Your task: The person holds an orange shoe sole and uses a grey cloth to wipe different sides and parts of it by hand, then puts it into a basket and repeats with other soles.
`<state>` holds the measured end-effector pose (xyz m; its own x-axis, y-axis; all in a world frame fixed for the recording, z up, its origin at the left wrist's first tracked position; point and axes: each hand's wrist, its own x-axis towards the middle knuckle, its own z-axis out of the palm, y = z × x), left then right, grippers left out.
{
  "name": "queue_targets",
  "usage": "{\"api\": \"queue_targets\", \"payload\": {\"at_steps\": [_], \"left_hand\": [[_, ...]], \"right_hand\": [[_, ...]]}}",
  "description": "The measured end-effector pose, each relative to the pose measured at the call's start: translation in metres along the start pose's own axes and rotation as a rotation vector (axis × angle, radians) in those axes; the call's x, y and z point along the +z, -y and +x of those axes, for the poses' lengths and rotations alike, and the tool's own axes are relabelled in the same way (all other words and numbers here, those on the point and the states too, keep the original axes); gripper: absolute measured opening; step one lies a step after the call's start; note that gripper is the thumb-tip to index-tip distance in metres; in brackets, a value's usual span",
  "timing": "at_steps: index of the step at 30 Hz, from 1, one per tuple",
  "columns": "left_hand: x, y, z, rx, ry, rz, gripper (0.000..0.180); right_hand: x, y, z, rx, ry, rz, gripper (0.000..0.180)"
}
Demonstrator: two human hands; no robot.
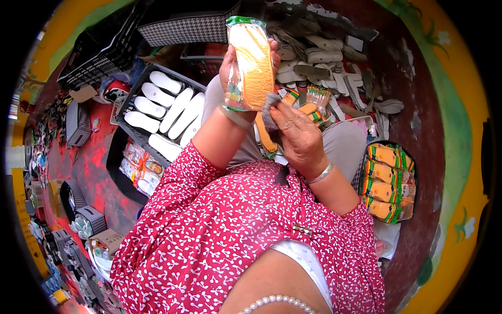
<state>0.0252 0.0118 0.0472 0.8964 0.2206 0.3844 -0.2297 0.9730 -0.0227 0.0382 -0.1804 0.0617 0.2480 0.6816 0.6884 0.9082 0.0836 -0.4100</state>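
Note:
Held up in front of me is a yellow-orange insole pack [252, 65] in a clear plastic sleeve with green ends. My left hand [227, 69] is wrapped round it from behind, with fingertips showing at its right edge. My right hand [299, 133] pinches a grey fuzzy cloth [270, 112] close to the pack's lower right corner. Whether the cloth touches the pack I cannot tell. Below, an orange insole [265, 137] lies over my lap, partly hidden by my right hand. More green-trimmed packs [318, 98] lie beyond that hand.
At my left stands a dark crate [137, 93] of white insoles [178, 111], with a black bin [116, 166] of packaged goods before it. On my right, a basket holds several orange insole packs [384, 174]. Loose grey and white insoles [324, 56] pile up ahead beside the wall.

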Motion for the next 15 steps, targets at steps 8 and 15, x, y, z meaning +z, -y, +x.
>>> {"api": "queue_targets", "payload": {"at_steps": [8,15], "left_hand": [[0.001,0.007,0.001,-0.041,-0.112,0.151,0.051],[-0.003,0.057,-0.003,-0.063,-0.136,0.212,0.043]], "right_hand": [[-0.061,-0.004,0.034,0.274,-0.268,0.244,0.035],[-0.034,-0.027,0.064,-0.071,-0.097,-0.301,0.029]]}}
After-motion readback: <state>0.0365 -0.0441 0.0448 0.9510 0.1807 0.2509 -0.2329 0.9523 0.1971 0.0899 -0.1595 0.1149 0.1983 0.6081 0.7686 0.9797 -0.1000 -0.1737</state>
